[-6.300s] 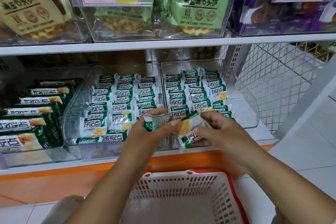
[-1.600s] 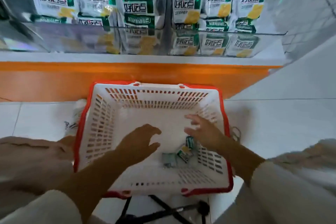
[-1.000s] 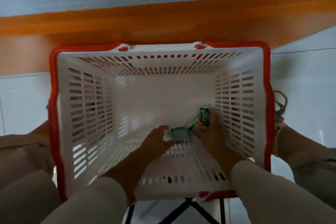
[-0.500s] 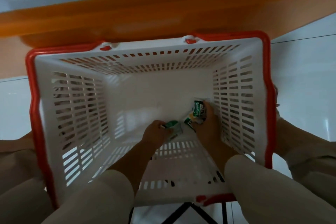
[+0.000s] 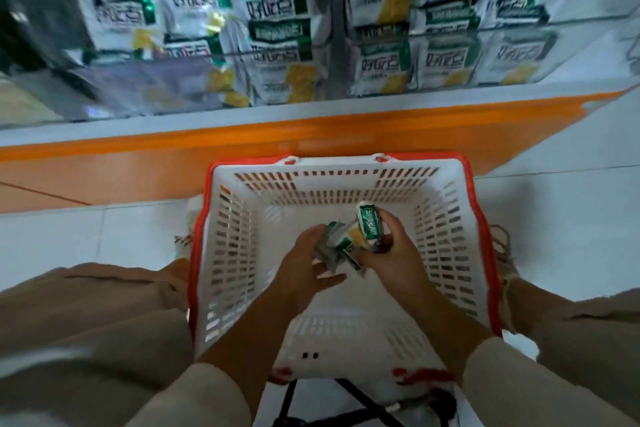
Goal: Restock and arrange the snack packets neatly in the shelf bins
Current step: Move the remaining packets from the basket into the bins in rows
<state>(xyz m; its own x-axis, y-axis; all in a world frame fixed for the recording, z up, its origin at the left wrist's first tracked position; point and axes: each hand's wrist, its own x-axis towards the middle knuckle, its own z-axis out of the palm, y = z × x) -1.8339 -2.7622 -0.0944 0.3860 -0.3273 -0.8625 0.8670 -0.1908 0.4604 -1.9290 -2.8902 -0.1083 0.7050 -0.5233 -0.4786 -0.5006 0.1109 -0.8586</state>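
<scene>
Left grip and right grip tight around snack packets, above basket on tiled floor.

The basket, lower centre, is open from above; snack packets crowd the shelf bins across the top.

basket: white, red rim | packets in right hand: green-white, yellow patch | shelf edge beyond: orange | sleeves: beige
</scene>
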